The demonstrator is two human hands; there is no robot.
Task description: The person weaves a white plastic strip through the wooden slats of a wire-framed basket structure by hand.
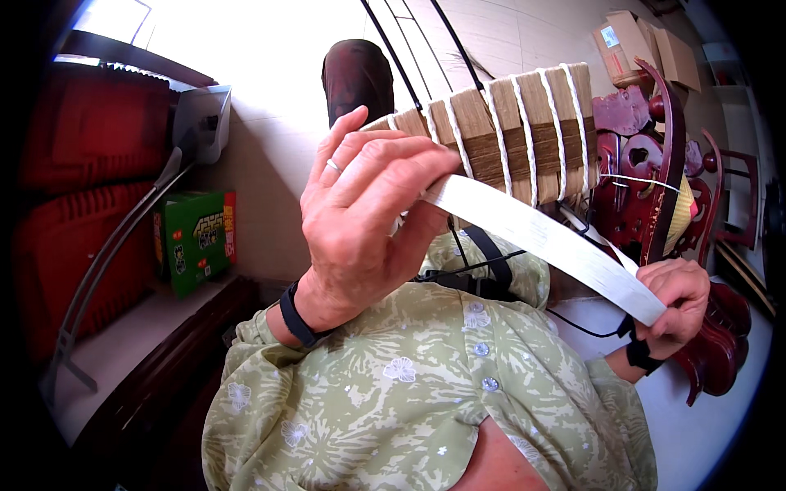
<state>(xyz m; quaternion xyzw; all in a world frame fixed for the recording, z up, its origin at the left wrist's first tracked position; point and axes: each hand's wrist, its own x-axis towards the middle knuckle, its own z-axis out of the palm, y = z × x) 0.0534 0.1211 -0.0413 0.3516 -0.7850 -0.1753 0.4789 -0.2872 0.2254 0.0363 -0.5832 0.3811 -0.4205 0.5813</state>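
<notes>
A basket-like woven piece of tan and brown flat strips, crossed by several twisted white cords, sits in front of my chest, tilted. My left hand, with a ring on one finger, lies along its near left end. Between its thumb and forefinger it pinches one end of a flat white strip. The strip arcs down to the right, where my right hand grips it in closed fingers. A second length of the strip runs from that hand back toward the woven piece. Its attachment there is hidden.
Dark red carved wooden furniture and cardboard boxes stand on the right. On the left are red plastic containers, a green box and a long-handled dustpan. Thin black rods rise beyond the woven piece.
</notes>
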